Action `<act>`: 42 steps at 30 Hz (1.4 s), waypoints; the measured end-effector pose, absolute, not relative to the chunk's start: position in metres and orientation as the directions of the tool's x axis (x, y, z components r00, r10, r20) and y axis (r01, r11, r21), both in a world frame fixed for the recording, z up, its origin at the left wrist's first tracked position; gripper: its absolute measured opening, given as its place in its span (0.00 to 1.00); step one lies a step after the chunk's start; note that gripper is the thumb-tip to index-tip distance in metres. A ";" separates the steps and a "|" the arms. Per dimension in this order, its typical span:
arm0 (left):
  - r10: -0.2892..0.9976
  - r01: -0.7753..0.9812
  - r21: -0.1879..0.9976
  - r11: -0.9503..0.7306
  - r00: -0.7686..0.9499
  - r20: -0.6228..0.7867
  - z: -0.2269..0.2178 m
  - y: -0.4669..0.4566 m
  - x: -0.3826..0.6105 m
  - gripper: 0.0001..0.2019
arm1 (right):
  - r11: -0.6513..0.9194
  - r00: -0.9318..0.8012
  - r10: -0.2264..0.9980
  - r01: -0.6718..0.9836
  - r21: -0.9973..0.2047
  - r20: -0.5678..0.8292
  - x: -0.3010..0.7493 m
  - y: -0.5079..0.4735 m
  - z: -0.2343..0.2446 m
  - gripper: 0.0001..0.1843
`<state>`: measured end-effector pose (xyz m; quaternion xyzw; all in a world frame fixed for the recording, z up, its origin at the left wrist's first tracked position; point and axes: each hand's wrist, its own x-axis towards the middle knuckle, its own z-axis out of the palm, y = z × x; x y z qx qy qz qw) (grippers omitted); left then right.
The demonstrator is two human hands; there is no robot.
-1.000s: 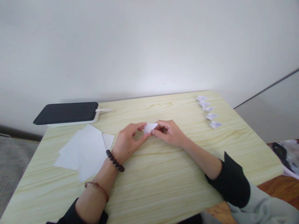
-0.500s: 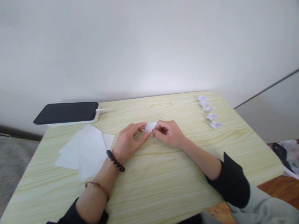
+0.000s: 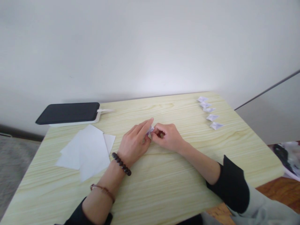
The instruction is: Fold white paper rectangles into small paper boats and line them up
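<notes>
Left on the pale wood-grain table (image 3: 150,187) lie flat white paper sheets (image 3: 92,151), a black rectangular device (image 3: 69,113) behind them; far right, five pointed white folded-paper pieces (image 3: 212,117); centrally, a small white folded paper (image 3: 150,130) between left hand (image 3: 134,140) and right hand (image 3: 169,137).

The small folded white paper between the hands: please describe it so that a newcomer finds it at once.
On the pale wood-grained table, the bare left hand and right hand are close near its middle. Between them is the small folded white paper. It alone is held; five pointed white paper shapes lie right, flat white sheets left.
</notes>
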<state>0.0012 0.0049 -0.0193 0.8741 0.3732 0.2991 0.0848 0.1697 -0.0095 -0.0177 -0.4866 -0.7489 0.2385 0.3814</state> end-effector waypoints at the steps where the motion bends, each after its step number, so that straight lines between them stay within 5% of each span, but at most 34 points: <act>1: 0.698 0.590 0.378 -0.714 0.554 0.454 -0.019 0.005 0.001 0.23 | 0.421 -0.246 0.907 0.555 -0.718 0.342 0.169 -0.010 -0.017 0.08; 6: 0.727 0.613 0.400 -0.681 0.500 0.471 -0.020 0.005 0.002 0.12 | 0.437 -0.257 0.899 0.558 -0.705 0.354 0.167 -0.012 -0.017 0.07; 14: 0.735 0.717 0.278 -0.639 0.464 0.495 -0.024 0.006 0.002 0.15 | 0.435 -0.267 0.900 0.603 -0.669 0.345 0.165 -0.011 -0.018 0.07; 19: 0.802 0.813 0.228 -0.536 0.406 0.437 -0.020 0.004 0.004 0.05 | 0.393 -0.215 0.919 0.584 -0.711 0.331 0.164 -0.011 -0.017 0.08; 29: 0.707 0.825 0.066 -0.561 0.436 0.557 -0.009 -0.001 0.007 0.09 | 0.165 -0.015 0.983 0.491 -0.855 0.181 0.157 -0.014 -0.016 0.09; 42: 0.716 0.664 0.350 -0.661 0.419 0.559 -0.012 0.002 0.008 0.08 | 0.183 -0.047 0.978 0.659 -0.729 0.203 0.157 -0.011 -0.014 0.08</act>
